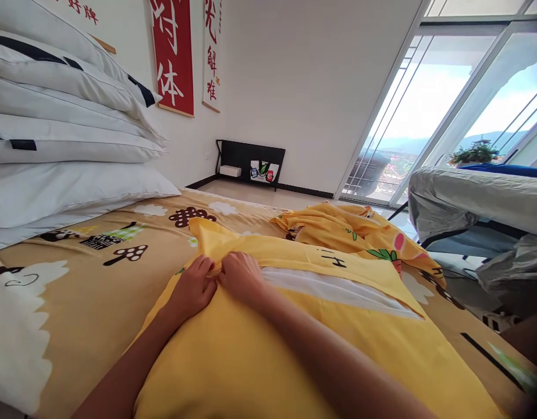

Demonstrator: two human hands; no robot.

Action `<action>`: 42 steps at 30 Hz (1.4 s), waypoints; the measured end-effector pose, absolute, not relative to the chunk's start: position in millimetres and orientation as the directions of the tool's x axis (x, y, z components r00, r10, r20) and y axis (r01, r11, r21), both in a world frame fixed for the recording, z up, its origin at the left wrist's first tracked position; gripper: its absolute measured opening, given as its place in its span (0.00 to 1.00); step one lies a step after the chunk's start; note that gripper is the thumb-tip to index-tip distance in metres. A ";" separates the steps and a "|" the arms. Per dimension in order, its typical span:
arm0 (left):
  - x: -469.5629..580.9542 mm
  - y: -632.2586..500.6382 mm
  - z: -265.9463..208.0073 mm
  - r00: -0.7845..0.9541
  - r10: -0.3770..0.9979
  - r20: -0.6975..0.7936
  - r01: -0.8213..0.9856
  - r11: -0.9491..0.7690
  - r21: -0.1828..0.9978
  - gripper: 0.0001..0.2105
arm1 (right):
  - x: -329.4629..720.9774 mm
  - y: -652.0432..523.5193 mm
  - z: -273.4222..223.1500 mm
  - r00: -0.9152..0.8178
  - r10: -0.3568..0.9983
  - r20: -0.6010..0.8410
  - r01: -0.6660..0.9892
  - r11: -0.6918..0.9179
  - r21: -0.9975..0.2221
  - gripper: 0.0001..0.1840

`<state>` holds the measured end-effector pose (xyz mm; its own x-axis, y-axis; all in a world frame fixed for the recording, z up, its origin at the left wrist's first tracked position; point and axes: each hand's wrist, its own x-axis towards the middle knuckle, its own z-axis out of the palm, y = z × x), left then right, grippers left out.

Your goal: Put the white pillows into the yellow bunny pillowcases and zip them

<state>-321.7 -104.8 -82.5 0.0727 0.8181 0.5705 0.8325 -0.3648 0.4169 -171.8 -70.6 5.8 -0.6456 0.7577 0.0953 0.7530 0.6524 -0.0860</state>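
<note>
A yellow pillowcase point(233, 355) lies in front of me, plump with a white pillow point(333, 288) that shows through the long opening near its far end. My left hand point(197, 285) is closed on the pillowcase's fabric at the left end of that opening. Right beside it, my right hand point(239, 276) pinches the same edge, its fingers curled into the cloth. The two hands nearly touch. A corner of the pillowcase sticks up just beyond them. Black lettering is printed on the flap to the right of my hands.
White pillows point(71, 139) are stacked high at the left on the patterned tan bedsheet point(93, 302). Crumpled yellow fabric point(338, 224) with carrot prints lies at the far right of the bed. A plastic-covered piece of furniture point(477, 195) stands right, near the glass door point(408, 110).
</note>
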 end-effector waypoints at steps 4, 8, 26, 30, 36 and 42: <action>-324.1 -106.6 -82.9 0.054 0.809 0.585 0.765 -0.410 0.496 0.02 | -171.1 -64.8 6.4 -0.613 0.788 0.060 0.761 0.609 -0.224 0.09; -323.4 -110.1 -80.0 0.036 0.800 0.599 0.711 -0.442 0.548 0.06 | -170.0 -66.8 10.3 -0.625 0.777 0.083 0.744 0.624 -0.241 0.10; -332.5 -94.4 -102.1 -0.034 0.817 0.576 0.625 -0.432 0.650 0.09 | -198.5 -106.8 19.5 -0.880 0.467 0.086 0.452 0.766 0.457 0.13; -336.6 -88.8 -105.6 -0.144 0.756 0.639 0.727 -0.357 0.587 0.10 | -215.3 -107.2 26.1 -0.825 0.560 0.075 0.536 0.734 0.418 0.10; -332.9 -89.8 -93.5 -0.184 0.697 0.693 0.673 -0.425 0.605 0.12 | -204.4 -106.5 50.6 -0.747 0.661 0.076 0.661 0.724 0.198 0.08; -329.7 -80.4 -68.1 -0.029 0.676 0.736 0.699 -0.513 0.499 0.14 | -194.5 -111.5 78.1 -0.672 0.733 0.108 0.741 0.666 0.085 0.08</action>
<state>-329.7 -80.4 -68.1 -0.0292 0.6758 0.7365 0.6986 -0.5132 0.4987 -194.5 -111.5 78.1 -0.6716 0.7331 0.1076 0.7409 0.6663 0.0849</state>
